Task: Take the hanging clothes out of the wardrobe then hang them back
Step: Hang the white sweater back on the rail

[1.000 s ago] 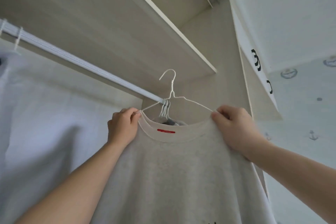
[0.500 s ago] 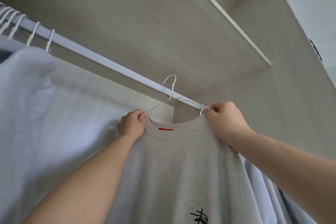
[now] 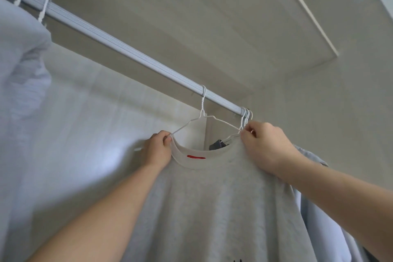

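Sweatshirt (image 3: 212, 208) at frame centre is pinched at its shoulders by left hand (image 3: 158, 149) and right hand (image 3: 265, 147), its hanger (image 3: 203, 110) hooked over the rail (image 3: 119, 49).

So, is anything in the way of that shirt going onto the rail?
Nothing visible. The shirt is on a hanger already hooked over the rail, on a bare stretch; other hangers bunch just right of it.

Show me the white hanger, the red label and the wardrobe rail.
white hanger (image 3: 202, 102), head view, neck under its hook
red label (image 3: 196, 157), head view, middle of the strip
wardrobe rail (image 3: 127, 50), head view, bare stretch left of the hanger
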Demonstrator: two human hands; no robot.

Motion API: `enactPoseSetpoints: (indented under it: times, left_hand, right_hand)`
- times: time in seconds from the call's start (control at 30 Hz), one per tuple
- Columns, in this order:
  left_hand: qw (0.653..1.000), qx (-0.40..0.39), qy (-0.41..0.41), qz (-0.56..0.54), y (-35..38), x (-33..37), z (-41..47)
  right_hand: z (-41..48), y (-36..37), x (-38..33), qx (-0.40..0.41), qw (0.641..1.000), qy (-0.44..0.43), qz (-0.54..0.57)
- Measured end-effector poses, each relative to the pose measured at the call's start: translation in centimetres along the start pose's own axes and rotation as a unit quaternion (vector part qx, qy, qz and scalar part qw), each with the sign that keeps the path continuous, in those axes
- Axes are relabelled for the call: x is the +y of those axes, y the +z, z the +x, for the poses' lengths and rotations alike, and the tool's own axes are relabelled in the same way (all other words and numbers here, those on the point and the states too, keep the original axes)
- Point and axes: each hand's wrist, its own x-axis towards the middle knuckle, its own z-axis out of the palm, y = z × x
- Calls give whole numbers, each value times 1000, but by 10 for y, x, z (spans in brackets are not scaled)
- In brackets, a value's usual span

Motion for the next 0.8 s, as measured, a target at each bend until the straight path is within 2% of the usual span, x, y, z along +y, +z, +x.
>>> enactPoseSetpoints:
  times: [0.07, 0.17, 0.3, 0.4, 0.53, 0.8]
  left_hand:
    - [999, 18, 10, -50, 7, 5, -8]
    - [995, 41, 13, -85, 17, 11, -20]
    - [997, 10, 7, -79, 30, 26, -39]
    - [996, -30, 18, -77, 41, 34, -53]
    - [992, -81, 50, -79, 65, 40, -62]
    - [982, -162, 28, -96, 128, 49, -62]
  right_hand:
    - [-9, 0, 5, -11, 991, -75, -110]
    - [-18, 4, 14, 11, 938, -185, -293]
    - [-17, 4, 25, 12, 911, -226, -345]
    - [-20, 1, 28, -1, 896, -229, -381]
    - [-23, -7, 36, -89, 891, -185, -405]
    - [-19, -7, 82, -126, 861, -131, -475]
